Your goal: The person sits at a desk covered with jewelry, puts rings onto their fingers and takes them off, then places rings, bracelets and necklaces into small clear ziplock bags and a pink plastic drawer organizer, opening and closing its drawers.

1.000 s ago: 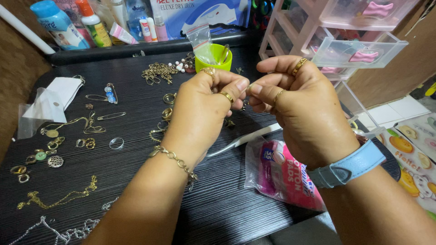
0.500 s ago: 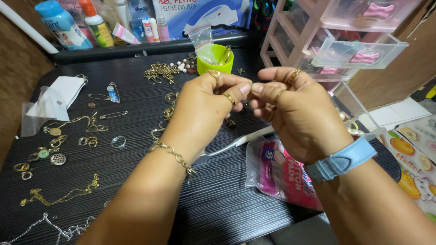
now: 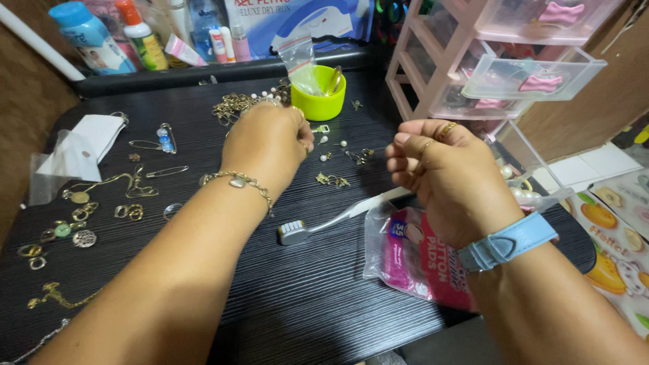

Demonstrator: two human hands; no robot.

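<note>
I see my left hand (image 3: 267, 145) down on the bench (image 3: 203, 223), fingers curled by a gold ring (image 3: 323, 128) just beyond them; grip unclear. Right hand (image 3: 449, 172) hovers, fingers loosely together.

On my table (image 3: 324, 297): one green cup (image 3: 319, 94), one toothbrush (image 3: 338, 217), one pack of cotton pads (image 3: 412, 253), two safety pins (image 3: 157, 143), two drawers (image 3: 527, 78), and my two hands (image 3: 267, 145).

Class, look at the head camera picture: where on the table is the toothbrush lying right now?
The toothbrush lies on the dark table near the middle, between the two forearms, its bristle head just left of the pink cotton-pad packet and its handle running toward the right hand.
</note>
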